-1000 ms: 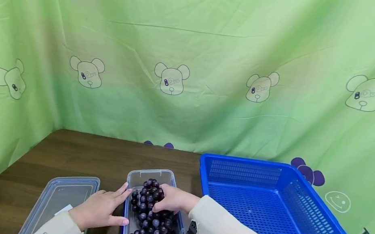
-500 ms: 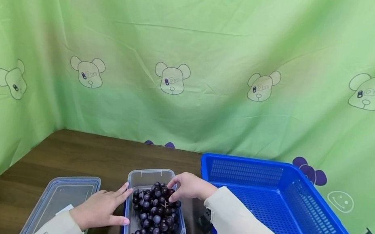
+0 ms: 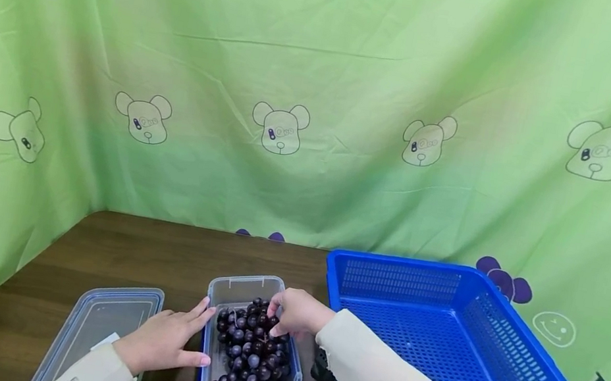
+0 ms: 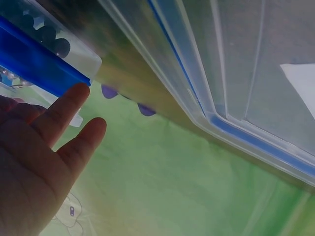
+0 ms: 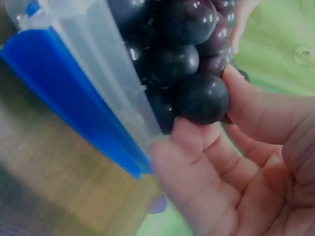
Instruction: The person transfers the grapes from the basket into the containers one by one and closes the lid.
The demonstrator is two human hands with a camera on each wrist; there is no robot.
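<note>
A bunch of dark purple grapes (image 3: 246, 354) lies in a clear plastic food container (image 3: 242, 286) at the table's front middle. At the bunch's far right part, my right hand (image 3: 299, 313) pinches grapes between thumb and curled fingers. Close up in the right wrist view, the thumb and fingertips touch a round grape (image 5: 203, 98) beside the container's wall. My left hand (image 3: 164, 341) rests with spread, straight fingers against the container's left side. In the left wrist view its fingertip touches a blue side flap (image 4: 44, 59) of the container.
Left of the container lies a clear lid (image 3: 109, 309) with a blue seal, partly under the left forearm. A blue perforated basket (image 3: 413, 341) stands on the right of the brown wooden table (image 3: 176, 250). Green printed cloth (image 3: 330, 188) hangs behind.
My right hand first drew back right and upward off the middle of the grapes, then came slightly left and down onto them. The bunch shifted a little in the container. My left hand stayed put.
</note>
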